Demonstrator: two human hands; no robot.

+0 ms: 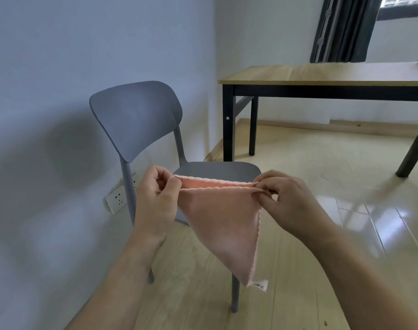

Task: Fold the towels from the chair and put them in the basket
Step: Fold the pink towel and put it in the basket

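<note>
Towel before chair; table right.

My left hand pinches with thumb and fingers. My right hand pinches likewise, level with it, forearms outstretched

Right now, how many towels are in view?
1. A pink towel is held up in front of the grey chair, pinched at its top corners by the left hand and right hand. Part of the seat is hidden behind it, so more could be there.
</note>
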